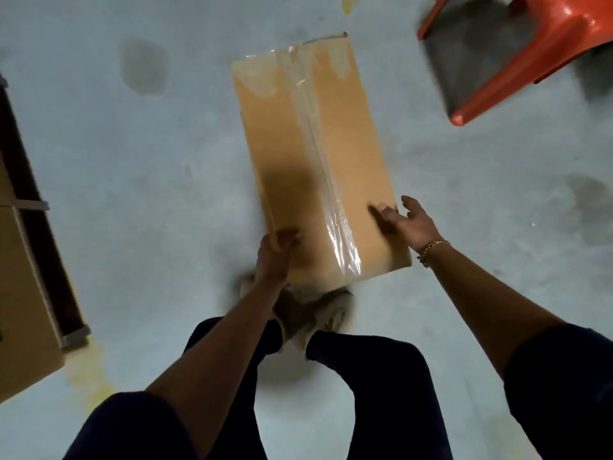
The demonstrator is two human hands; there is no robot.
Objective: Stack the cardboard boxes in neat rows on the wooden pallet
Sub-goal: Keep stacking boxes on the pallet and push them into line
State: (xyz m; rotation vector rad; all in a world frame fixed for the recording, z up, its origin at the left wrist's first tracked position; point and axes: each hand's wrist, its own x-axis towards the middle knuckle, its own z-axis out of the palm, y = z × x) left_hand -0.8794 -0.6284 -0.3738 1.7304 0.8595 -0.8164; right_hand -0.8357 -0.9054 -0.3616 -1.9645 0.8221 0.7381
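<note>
I think this is the picking-up step. The cardboard box (318, 161) is in the middle of the frame. The left hand (277, 257) holds its near corner. The right hand (406, 220), spread wide, touches its edge and should grab next.

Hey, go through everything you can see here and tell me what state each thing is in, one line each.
Box: closed, taped along the middle, near end held above the shoes.
Left hand: grips the box's near left corner.
Right hand: fingers relaxed, touching the box's right edge.
Stool: untouched, apart from the box, blurred.
Boxes at left: closed, strapped.
</note>
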